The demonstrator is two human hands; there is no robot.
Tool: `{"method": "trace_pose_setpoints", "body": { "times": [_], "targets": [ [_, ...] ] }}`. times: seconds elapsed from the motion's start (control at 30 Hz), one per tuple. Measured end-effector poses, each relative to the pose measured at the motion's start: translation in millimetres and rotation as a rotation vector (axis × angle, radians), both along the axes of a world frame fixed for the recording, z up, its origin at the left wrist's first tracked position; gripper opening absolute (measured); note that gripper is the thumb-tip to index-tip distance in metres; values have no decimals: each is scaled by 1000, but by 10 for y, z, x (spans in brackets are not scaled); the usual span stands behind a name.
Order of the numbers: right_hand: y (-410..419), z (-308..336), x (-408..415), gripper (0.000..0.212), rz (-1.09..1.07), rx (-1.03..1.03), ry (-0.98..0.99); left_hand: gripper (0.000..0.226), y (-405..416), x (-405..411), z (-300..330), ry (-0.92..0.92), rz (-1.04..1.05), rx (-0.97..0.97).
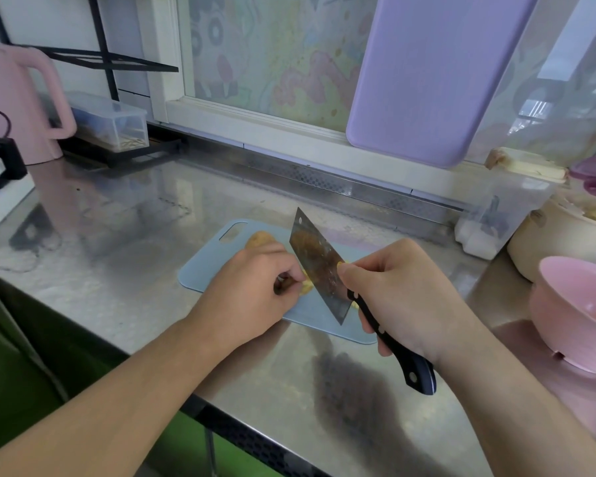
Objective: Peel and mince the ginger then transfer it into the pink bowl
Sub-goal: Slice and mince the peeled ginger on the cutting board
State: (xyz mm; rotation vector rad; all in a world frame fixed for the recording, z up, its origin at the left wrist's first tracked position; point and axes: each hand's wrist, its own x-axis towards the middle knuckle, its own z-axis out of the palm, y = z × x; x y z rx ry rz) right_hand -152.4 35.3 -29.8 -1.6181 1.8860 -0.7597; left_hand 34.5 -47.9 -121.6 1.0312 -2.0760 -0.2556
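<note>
A small pale blue cutting board lies on the steel counter. My left hand presses down on a yellow piece of ginger on the board, fingers curled over it. My right hand grips the black handle of a cleaver, whose blade stands on the board right beside my left fingertips. More ginger with brownish skin lies behind my left hand. The pink bowl stands at the right edge of the counter, apart from the board.
A cream pot and a clear container stand behind the pink bowl. A purple cutting board leans against the window. At the left are a pink kettle, a clear box and a black rack.
</note>
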Motion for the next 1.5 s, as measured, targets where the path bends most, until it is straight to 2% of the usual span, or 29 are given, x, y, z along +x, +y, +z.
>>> {"method": "trace_pose_setpoints", "body": {
  "times": [0.43, 0.57, 0.83, 1.3, 1.5],
  "targets": [
    [-18, -29, -6, 48, 14, -14, 1, 7, 15, 31, -18, -1, -19, 33],
    [-19, -10, -22, 46, 1, -44, -3, 14, 12, 29, -26, 17, -29, 60],
    [-15, -9, -36, 46, -3, -41, -39, 14, -8, 25, -20, 53, 4, 103],
    [-39, -63, 43, 48, -17, -5, -56, 14, -1, 26, 8, 42, -13, 72],
    [-138, -187, 172, 43, -11, -50, 30, 14, -12, 35, 10, 57, -19, 85]
  ]
}}
